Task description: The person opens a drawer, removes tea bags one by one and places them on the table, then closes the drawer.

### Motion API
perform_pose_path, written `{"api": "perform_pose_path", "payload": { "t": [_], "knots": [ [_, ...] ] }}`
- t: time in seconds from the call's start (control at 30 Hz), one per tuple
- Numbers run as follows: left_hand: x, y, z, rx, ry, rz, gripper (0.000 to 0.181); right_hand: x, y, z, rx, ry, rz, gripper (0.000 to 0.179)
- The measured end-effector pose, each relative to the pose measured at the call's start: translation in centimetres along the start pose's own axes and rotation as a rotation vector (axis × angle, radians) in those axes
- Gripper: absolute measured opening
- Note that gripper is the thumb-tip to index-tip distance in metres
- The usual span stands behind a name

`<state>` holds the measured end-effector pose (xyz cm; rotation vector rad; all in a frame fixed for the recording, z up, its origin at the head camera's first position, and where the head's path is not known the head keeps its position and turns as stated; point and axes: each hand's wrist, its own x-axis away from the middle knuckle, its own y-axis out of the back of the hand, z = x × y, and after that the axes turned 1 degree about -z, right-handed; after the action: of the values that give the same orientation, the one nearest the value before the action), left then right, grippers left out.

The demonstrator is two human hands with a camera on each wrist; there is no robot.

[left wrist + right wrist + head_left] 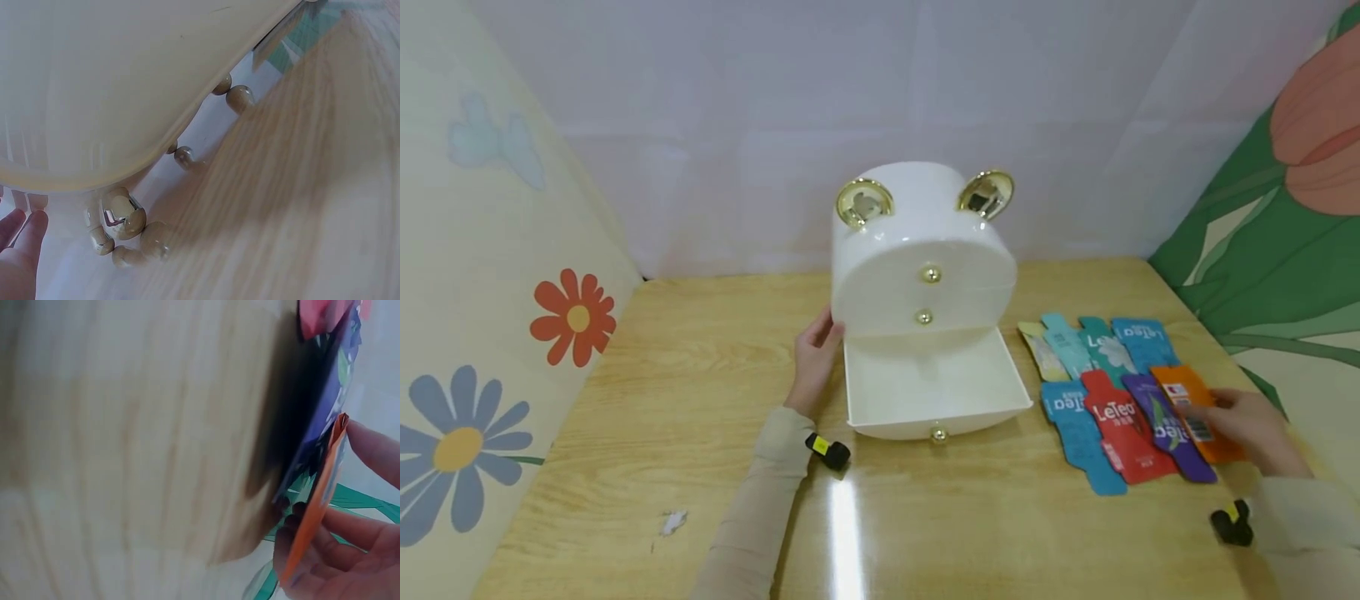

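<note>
A white bear-eared storage box (880, 283) stands on the table, its bottom drawer (940, 375) pulled out with nothing inside. My left hand (815, 358) rests against the box's left side, and the left wrist view shows its extended fingertips (37, 222) at the white wall. Over on the right, my right hand (1255, 421) pinches an orange tea packet (1183, 387) between thumb and fingers. In the right wrist view the orange packet (319, 500) is seen edge-on, tilted up from the wood. Beside it lie a purple packet (1187, 458) and a red packet (1123, 425).
Several other tea packets in blue (1078, 425), teal (1105, 342) and yellow (1043, 350) lie right of the drawer. Patterned panels flank the table (700, 375), with a pale curtain (737, 167) behind. A small white scrap (673, 522) lies front left.
</note>
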<state>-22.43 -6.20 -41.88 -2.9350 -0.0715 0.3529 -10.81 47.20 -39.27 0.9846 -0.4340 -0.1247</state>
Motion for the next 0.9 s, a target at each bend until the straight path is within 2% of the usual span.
{"api": "perform_pose_path", "payload": {
  "t": [0.2, 0.4, 0.6, 0.7, 0.9],
  "knots": [
    [0.4, -0.1, 0.3, 0.0, -0.023, -0.021, 0.048, 0.3, -0.2, 0.3, 0.028, -0.026, 0.009, 0.1],
    [0.4, -0.2, 0.3, -0.009, -0.037, -0.03, 0.049, 0.8, -0.1, 0.9, 0.059, 0.017, 0.006, 0.093],
    [0.3, -0.2, 0.4, -0.019, -0.018, -0.032, 0.049, 1.1, -0.3, 1.2, 0.048, 0.059, -0.043, 0.087],
    [0.3, -0.2, 0.3, -0.014, -0.024, -0.023, 0.05, 1.2, -0.3, 1.6, 0.026, 0.059, -0.054, 0.089],
    [0.2, -0.1, 0.2, -0.009, -0.02, -0.01, 0.05, 1.7, -0.5, 3.3, -0.021, 0.115, -0.13, 0.087]
  ]
}}
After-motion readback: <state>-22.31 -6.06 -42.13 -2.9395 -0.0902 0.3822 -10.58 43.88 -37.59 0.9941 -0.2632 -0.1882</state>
